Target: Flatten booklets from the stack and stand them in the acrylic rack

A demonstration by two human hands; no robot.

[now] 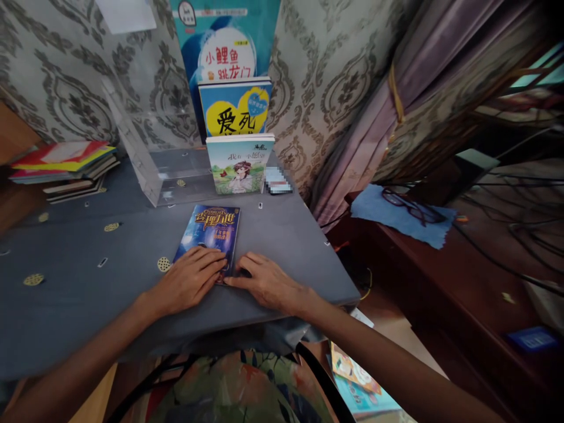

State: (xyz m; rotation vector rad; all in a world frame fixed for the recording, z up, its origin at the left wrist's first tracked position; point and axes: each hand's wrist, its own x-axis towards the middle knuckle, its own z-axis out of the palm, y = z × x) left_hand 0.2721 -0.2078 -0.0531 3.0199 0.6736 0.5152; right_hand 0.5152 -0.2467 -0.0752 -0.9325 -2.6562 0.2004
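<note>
A blue paperback book with gold Chinese lettering lies flat on the cloth-covered table near its front edge. My left hand rests flat across the lower part of its cover, fingers stretched out, hiding that area. Beside the lower right corner is my right hand; its thumb reaches the book's bottom edge, while its bent fingers sit apart from the thumb on the table. Behind the blue book, a white-and-green book stands upright, in front of a blue-and-yellow book and a tall teal book.
A clear acrylic stand holds the upright books. Stacked books lie at the left. To the right, glasses rest on a blue cloth atop a dark wooden desk with cables. More books lie below the table.
</note>
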